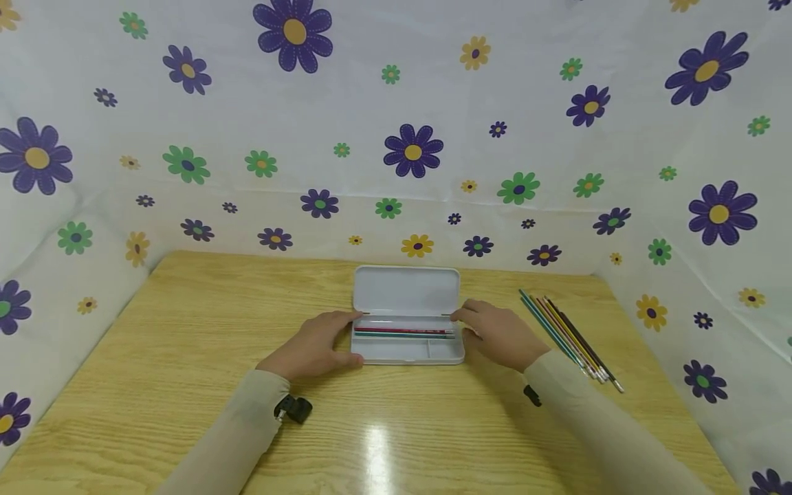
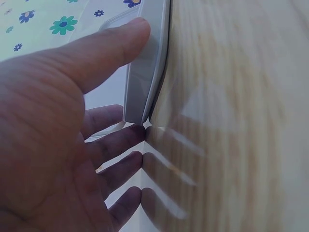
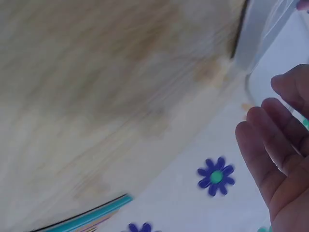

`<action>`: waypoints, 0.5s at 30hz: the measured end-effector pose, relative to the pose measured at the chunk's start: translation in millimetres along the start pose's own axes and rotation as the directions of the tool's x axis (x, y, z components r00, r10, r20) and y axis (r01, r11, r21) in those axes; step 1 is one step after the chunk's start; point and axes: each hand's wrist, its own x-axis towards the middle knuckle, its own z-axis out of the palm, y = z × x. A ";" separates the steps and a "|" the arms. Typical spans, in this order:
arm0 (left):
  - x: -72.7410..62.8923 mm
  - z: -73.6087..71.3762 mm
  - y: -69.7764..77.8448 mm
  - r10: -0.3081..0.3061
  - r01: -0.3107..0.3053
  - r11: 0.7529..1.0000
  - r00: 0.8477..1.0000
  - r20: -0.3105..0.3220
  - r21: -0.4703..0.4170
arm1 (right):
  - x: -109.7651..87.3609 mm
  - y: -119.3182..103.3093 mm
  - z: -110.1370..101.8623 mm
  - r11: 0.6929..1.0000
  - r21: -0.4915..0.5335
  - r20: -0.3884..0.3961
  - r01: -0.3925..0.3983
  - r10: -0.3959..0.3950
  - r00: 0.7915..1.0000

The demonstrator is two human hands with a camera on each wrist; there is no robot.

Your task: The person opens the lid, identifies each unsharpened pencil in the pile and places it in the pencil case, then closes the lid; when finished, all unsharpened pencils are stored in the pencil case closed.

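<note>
A white pencil case lies open on the table, its lid tipped back. Inside, a red pencil and a green pencil lie lengthwise in the rear section; the front is divided by a small partition. My left hand holds the case's left end, thumb at the front corner and index finger near the hinge; the left wrist view shows the thumb on the case's wall. At the right end, my right hand has its fingers loosely bent beside the case, with nothing in its grasp.
To the right, several pencils in green, yellow, red and black lie in a loose slanting bundle near the right forearm. The wooden table is bordered at the back and sides by a white flowered cloth.
</note>
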 end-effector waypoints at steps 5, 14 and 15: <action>0.1 -1.5 -0.5 -0.001 0.001 1.000 1.000 0.000 -0.006 | -39.3 31.5 -3.0 0.995 0.006 -0.060 -0.096 0.096 0.994; 0.3 -4.3 0.0 -0.008 0.008 1.000 1.000 0.006 -0.010 | -95.7 72.9 -13.9 0.953 0.085 -0.013 -0.290 0.292 0.956; 0.4 -4.4 -0.1 -0.009 0.009 1.000 1.000 0.008 -0.011 | -100.0 76.2 -13.9 0.946 0.098 -0.004 -0.308 0.310 0.951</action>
